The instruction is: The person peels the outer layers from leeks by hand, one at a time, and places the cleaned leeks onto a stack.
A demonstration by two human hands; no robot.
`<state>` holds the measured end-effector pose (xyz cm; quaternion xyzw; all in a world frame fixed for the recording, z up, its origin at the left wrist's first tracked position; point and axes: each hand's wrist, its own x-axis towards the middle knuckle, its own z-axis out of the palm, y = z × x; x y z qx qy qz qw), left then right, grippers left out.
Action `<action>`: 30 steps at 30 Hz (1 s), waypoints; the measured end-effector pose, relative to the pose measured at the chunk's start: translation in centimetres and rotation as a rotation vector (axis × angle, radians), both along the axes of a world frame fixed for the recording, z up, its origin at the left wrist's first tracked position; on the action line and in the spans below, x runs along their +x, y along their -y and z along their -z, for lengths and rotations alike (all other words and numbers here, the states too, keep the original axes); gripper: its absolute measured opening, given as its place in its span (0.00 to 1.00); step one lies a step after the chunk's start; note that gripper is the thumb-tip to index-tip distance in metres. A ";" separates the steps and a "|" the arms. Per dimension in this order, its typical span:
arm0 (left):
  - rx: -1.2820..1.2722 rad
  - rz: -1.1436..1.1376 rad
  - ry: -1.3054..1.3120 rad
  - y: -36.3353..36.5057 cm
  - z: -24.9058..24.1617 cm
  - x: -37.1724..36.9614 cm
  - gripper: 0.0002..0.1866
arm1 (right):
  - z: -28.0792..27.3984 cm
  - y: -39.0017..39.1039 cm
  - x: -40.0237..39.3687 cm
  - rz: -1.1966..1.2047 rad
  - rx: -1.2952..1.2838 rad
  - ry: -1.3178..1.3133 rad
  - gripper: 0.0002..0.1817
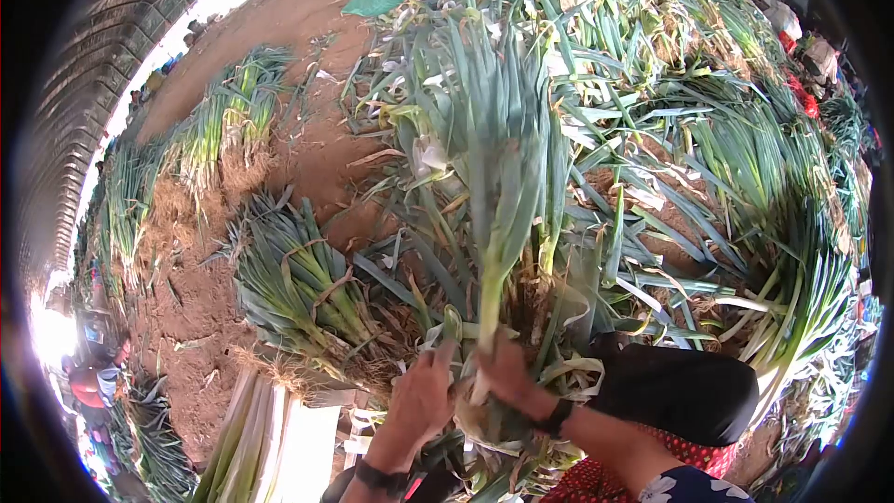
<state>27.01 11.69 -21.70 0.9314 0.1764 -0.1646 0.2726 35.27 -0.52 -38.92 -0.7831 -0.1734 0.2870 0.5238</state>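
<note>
A long leek (pixel 493 293) stands upright before me, its green leaves fanning upward and its pale lower stalk between my hands. My right hand (pixel 508 374), slightly blurred, is closed around the lower stalk. Just left of the stalk's base, my left hand (pixel 422 402) has its fingers curled inward; what they grip is hidden. Loose peeled leaves (pixel 570 374) lie around the base and by my lap.
Leek bundles with roots (pixel 303 293) lie on the dirt floor to the left, and others (pixel 233 116) stand farther back. A big leek heap (pixel 615 28) fills the far side. Trimmed pale stalks (pixel 244 438) lie at lower left. My dark-clad knee (pixel 684 391) is at right.
</note>
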 end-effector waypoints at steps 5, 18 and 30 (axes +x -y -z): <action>-0.018 -0.258 0.161 0.8 7.6 -1.1 0.47 | -2.3 1.5 -11.7 -0.248 0.202 0.196 0.30; -0.234 -0.349 0.188 5.0 5.2 -5.4 0.28 | -6.6 1.7 0.5 0.105 0.577 -1.285 0.19; 0.438 -0.129 0.800 7.4 -5.0 -1.3 0.08 | -18.5 -1.1 6.3 0.429 0.785 -0.339 0.32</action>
